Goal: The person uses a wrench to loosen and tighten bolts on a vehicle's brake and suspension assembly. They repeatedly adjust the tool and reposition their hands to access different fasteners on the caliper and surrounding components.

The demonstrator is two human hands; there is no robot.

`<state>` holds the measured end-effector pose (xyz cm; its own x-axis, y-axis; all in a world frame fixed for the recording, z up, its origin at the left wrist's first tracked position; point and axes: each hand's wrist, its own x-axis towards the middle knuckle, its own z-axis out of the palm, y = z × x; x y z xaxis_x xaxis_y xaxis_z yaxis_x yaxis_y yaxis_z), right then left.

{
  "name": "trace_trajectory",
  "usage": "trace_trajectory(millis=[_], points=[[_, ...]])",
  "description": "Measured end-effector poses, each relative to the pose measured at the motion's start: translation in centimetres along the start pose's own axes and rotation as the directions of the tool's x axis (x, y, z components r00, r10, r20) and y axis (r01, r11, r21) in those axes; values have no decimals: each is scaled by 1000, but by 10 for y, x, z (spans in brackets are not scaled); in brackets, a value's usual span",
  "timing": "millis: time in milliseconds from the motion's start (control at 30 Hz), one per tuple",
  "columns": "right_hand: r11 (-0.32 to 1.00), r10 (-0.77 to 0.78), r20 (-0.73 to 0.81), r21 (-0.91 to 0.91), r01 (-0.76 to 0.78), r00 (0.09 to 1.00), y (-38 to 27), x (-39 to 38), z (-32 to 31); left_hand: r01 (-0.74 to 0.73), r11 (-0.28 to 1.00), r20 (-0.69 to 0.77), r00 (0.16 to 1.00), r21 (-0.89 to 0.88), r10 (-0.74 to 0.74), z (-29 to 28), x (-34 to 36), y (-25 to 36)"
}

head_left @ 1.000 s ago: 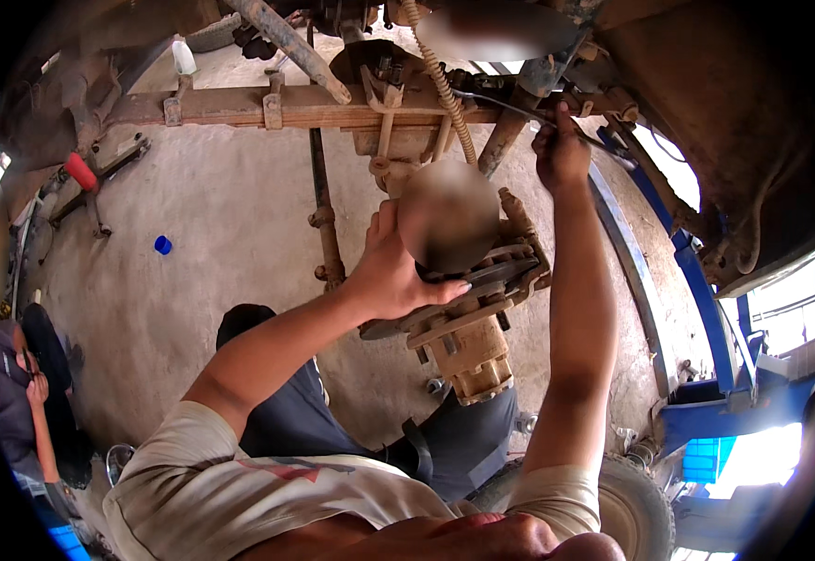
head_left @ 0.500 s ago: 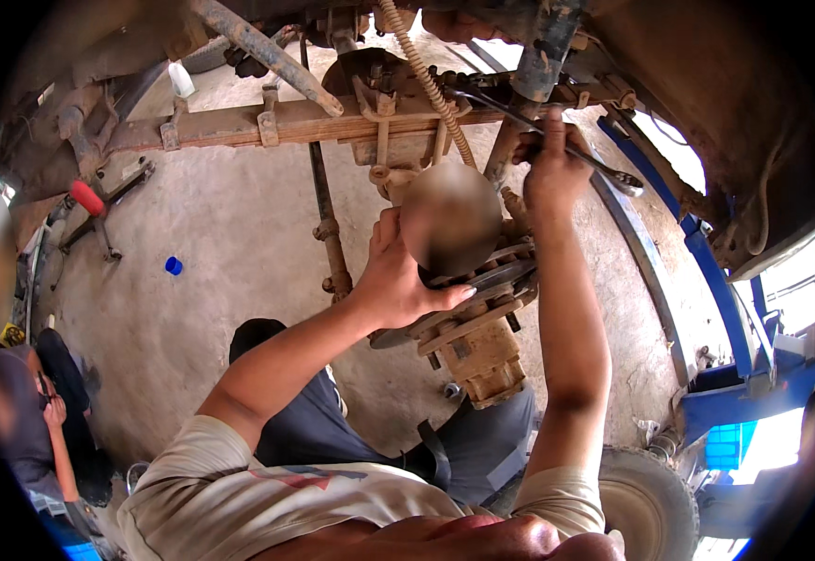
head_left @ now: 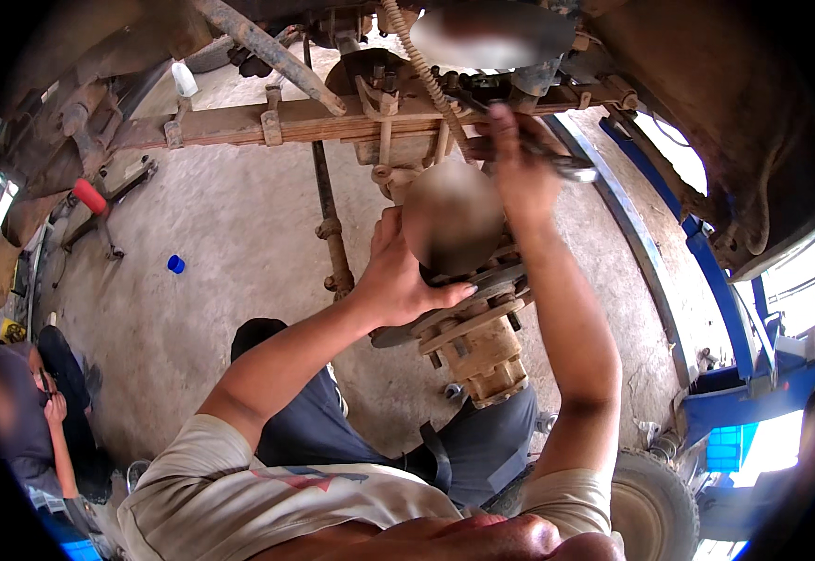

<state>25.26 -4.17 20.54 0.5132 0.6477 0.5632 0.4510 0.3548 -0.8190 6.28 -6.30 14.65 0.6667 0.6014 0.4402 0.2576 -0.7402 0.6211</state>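
My right hand (head_left: 522, 168) closed round wrench (head_left: 576, 169), near spring bar (head_left: 220, 128) | my left hand (head_left: 394, 276), thumb at edge of disc (head_left: 499, 280), grip blurred, can't tell | floor (head_left: 239, 215) stretches wide leftward

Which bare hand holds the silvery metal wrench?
The right bare hand, gripping the silvery metal wrench; the left bare hand touches the dark round metal disc.

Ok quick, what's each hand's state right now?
Left hand: thumb at the disc; grip otherwise can't be told.
Right hand: closed around a wrench.
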Motion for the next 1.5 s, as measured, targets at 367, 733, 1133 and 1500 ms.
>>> trace_trajectory(millis=[367,733,1133,1500], points=[[603,358,180,705,-374,916,103,90,-82,-3,1000,-8,1000,-25,3,5,-1,-2],[895,189,-125,431,-118,974,2,9,-30,-7,1000,-41,999,12,8,7,-3,-10],[995,-29,-57,-100,24,998,-27,-18,18,10,999,-49,999,-39,-12,11,-1,-5],[548,510,268,631,-549,817,110,99,-85,38,999,-7,999,-8,-38,9,0,-4]])
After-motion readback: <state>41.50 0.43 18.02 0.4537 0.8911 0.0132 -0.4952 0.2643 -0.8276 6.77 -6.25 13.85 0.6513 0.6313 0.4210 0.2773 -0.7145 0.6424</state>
